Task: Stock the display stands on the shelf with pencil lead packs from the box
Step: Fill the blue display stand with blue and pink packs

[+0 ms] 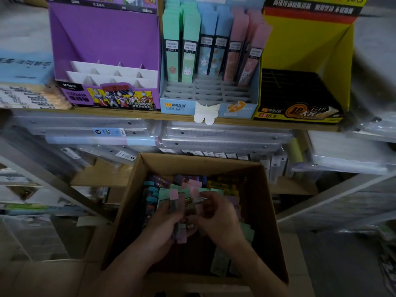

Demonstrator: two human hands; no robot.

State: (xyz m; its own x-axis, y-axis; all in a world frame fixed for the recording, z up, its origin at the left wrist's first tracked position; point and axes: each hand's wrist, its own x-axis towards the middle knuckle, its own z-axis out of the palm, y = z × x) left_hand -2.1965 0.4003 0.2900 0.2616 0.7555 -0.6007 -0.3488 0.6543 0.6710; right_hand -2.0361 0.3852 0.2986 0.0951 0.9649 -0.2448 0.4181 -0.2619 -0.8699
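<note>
Centrally in box [264,211], left hand [165,220], right hand [217,222]: fingers [211,203] clamped on lead packs [174,196]; room either side.

Three cardboard display stands [177,107] line the wooden shelf [175,117]: one purple [102,39] at its left end, one light blue mid-shelf, one yellow-and-black [300,50] at its right end. The blue stand's front row shows six slim pencil lead packs [189,61]: two green, two blue, two pink. One brown cardboard box [265,211] sits below.

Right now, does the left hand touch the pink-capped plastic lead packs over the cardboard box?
Touching. The head view shows the left hand gripping the pink-capped plastic lead packs.
</note>
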